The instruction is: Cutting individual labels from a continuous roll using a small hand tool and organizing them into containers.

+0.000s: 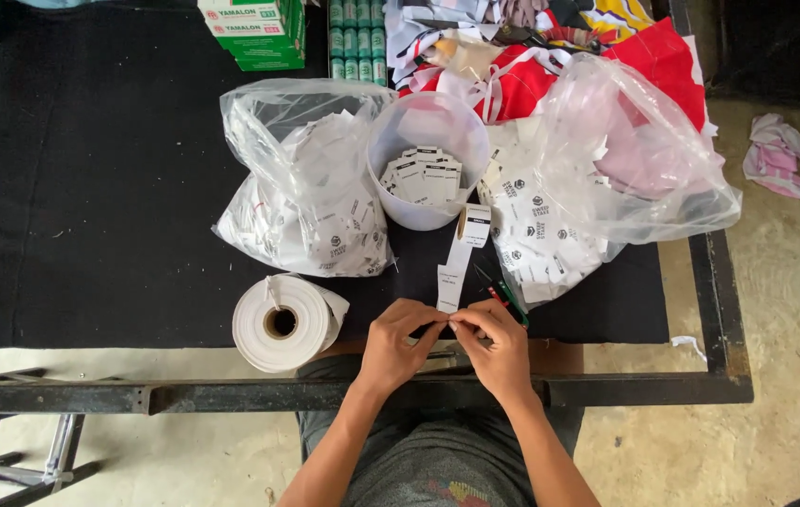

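At the surface's (90,188) near edge, left hand (398,343) and right hand (494,345) pinch a light, limp label strip (456,263) by its lower end.

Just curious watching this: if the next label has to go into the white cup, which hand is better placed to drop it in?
Probably the right hand. Both hands pinch the label strip at its lower end, but the strip runs up past the right side of the cup. The left hand could hold the strip.

My label strip (456,258) is white with black print. The tape roll (284,322) is white, the table cloth (90,188) black, the boxes (254,28) green and white.
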